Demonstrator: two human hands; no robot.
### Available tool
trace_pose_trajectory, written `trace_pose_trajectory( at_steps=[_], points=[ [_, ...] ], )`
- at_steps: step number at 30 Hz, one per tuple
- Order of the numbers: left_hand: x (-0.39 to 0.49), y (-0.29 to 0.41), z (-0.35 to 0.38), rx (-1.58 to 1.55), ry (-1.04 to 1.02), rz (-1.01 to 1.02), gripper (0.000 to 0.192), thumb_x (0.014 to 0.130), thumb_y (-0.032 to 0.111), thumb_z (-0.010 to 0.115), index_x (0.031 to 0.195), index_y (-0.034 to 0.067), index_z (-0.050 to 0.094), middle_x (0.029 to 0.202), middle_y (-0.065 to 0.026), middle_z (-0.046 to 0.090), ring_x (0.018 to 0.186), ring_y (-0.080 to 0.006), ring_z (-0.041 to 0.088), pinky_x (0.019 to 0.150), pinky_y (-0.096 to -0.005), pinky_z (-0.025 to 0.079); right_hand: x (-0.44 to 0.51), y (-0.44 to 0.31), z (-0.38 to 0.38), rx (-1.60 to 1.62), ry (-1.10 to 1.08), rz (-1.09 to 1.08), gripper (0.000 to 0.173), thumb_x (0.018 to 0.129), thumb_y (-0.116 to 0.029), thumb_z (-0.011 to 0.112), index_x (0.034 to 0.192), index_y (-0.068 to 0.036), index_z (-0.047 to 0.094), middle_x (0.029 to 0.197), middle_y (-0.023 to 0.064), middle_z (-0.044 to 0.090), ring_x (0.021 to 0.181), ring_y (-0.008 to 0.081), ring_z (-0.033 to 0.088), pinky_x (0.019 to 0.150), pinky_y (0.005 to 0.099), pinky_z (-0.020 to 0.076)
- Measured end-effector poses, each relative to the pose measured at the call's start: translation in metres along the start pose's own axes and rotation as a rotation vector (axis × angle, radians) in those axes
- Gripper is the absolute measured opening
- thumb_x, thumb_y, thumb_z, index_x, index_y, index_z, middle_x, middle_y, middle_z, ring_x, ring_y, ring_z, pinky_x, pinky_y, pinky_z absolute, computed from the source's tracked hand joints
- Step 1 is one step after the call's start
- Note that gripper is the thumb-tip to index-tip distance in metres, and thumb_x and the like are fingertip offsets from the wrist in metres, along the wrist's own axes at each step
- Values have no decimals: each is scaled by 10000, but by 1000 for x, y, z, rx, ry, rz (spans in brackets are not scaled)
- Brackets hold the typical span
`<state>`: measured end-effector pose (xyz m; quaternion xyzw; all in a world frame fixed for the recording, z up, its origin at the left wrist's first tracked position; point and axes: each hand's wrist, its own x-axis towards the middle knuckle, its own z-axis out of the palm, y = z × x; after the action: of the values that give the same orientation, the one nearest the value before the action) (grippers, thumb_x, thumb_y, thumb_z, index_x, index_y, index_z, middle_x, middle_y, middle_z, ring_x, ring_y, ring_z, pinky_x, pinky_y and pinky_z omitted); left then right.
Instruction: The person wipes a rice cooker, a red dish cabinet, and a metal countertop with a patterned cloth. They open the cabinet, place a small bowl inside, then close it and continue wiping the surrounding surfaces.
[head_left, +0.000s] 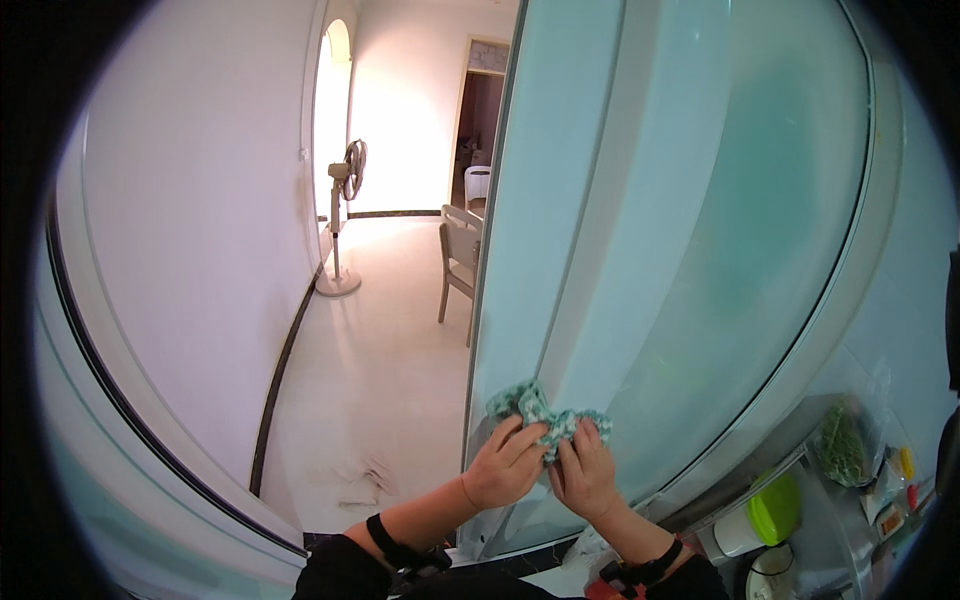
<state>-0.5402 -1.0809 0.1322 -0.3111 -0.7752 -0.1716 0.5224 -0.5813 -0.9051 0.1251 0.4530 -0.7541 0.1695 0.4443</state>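
Note:
A green and white patterned cloth (531, 405) is bunched against the lower part of a sliding door (585, 247) with a pale frame and frosted glass. My left hand (510, 461) grips the left part of the cloth, its fingers curled over the edge. Close beside it, my right hand (585, 472) has its fingers on the right part of the same cloth. Both hands are near the door's upright frame strip. The cloth's underside, against the door, is hidden.
Left of the door, an opening leads to a pale floor (375, 360) with a standing fan (337, 225) and a chair (459, 259). At right, a metal shelf (817, 517) holds bagged greens (844, 442). A container with a green lid (775, 506) stands nearby.

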Motion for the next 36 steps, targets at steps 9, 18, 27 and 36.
trace_pose_trajectory(
  at_steps=[9,18,27,36],
  points=[
    [-30,-2,-6,-29,11,84,197,689,47,694,880,17,659,1064,-122,547,1012,-268,531,813,-353,501,-19,-4,15,72,50,-100,335,688,-71,706,997,-1,598,1139,208,556,1034,392,578,823,446,500],
    [-4,-66,-45,-41,247,-14,284,738,46,675,1021,48,653,1218,-165,507,1076,-323,516,877,-409,475,47,-42,21,-204,83,-5,365,753,-187,683,1109,-110,660,1215,143,587,1128,282,567,933,498,418],
    [-13,-89,-2,-897,52,-296,368,922,9,488,1280,-36,421,1265,-274,455,1077,-407,524,925,-393,441,52,-62,50,-477,11,188,395,791,-240,650,1186,-236,625,1275,210,547,1212,299,534,1123,564,-11],
    [-65,-94,8,-934,-47,-281,406,871,-40,500,1270,-19,428,1300,-284,442,1045,-433,562,841,-408,500,34,-97,55,-364,-140,237,461,743,-62,652,1192,-165,631,1239,196,521,1189,362,516,956,486,436]
  ],
)
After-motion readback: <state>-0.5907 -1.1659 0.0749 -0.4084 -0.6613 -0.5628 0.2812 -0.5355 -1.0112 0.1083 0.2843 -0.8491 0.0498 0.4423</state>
